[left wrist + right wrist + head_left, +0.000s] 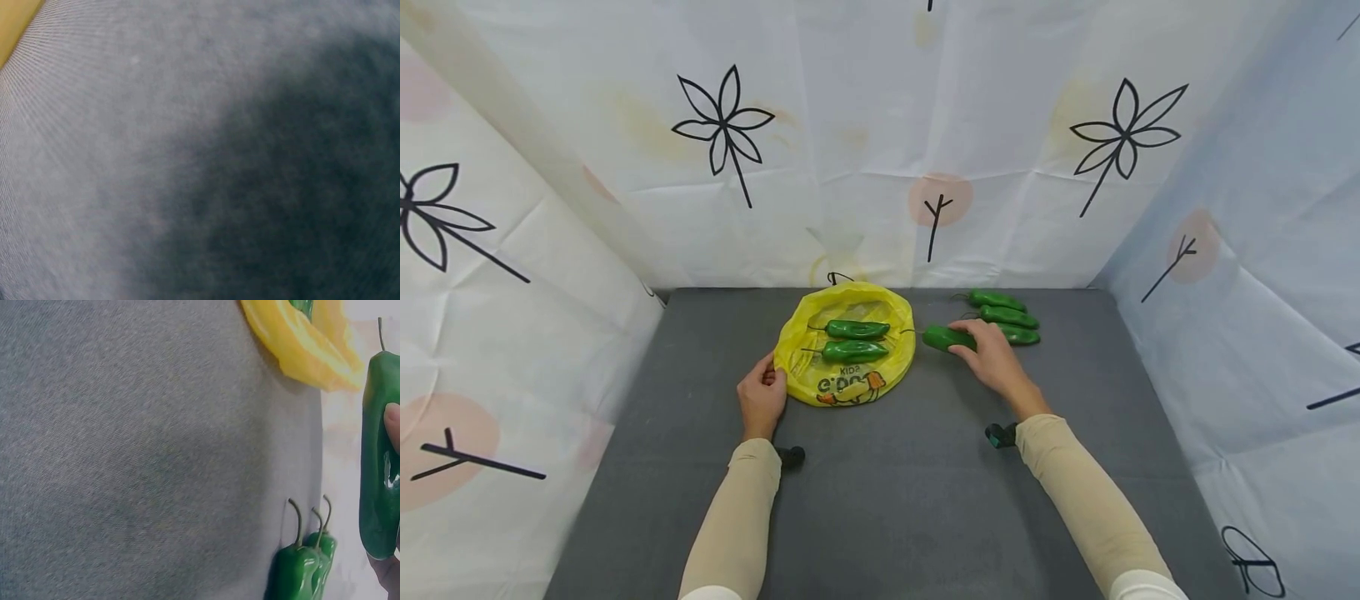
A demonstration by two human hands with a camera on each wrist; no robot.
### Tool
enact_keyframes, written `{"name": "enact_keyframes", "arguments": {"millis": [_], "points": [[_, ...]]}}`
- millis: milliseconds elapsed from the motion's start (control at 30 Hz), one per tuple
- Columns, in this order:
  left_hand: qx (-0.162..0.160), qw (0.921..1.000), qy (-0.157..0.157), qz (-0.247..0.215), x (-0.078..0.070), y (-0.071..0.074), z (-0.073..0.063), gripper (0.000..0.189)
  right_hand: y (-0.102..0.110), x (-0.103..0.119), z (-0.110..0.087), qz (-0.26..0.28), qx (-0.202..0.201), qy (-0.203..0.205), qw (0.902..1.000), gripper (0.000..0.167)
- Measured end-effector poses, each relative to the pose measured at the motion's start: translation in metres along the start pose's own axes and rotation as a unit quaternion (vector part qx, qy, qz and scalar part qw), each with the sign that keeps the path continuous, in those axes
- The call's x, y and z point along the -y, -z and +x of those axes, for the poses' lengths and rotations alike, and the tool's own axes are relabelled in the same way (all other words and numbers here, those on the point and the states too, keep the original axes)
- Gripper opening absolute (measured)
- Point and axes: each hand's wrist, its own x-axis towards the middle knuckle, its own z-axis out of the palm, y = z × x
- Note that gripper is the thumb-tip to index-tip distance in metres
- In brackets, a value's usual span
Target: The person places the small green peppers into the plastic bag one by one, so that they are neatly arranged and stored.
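Observation:
A yellow plastic bag (801, 379) with dark lettering lies spread wide, its mouth facing up, and two green peppers (856, 330) lie inside it. My left hand (763, 396) pinches the bag's left edge with fingers and thumb. Between the thumb and fingers of my right hand (992, 362) is another green pepper (378, 462), held lengthwise with its stem toward the bag. It is to the right of the bag's rim. The left wrist view shows mostly blurred table and a corner of yellow.
Three more green peppers (1003, 317) lie in a stack at the back right, just beyond my right hand. The grey table (880, 500) ends at a white patterned cloth (865, 167) behind, with similar cloth on both sides.

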Motion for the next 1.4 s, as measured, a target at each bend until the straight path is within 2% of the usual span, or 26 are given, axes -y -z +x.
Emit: {"name": "enact_keyframes", "arguments": {"millis": [467, 833, 1267, 1400], "points": [[-0.004, 0.9999, 0.003, 0.016, 0.006, -0.002, 0.001, 0.036, -0.011, 0.019, 0.005, 0.031, 0.021, -0.004, 0.9993, 0.04], [0.003, 0.9998, 0.012, 0.012, 0.006, -0.002, 0.001, 0.037, -0.021, 0.035, 0.013, 0.018, 0.042, 0.032, 0.9985, 0.037], [0.001, 0.9999, 0.002, 0.015, 0.004, 0.0, 0.004, 0.038, -0.033, 0.058, 0.027, 0.004, 0.064, 0.064, 0.9959, 0.036], [0.002, 0.9998, 0.006, 0.018, 0.004, 0.0, 0.003, 0.037, -0.039, 0.067, 0.029, 0.002, 0.083, 0.075, 0.9937, 0.037]]}}
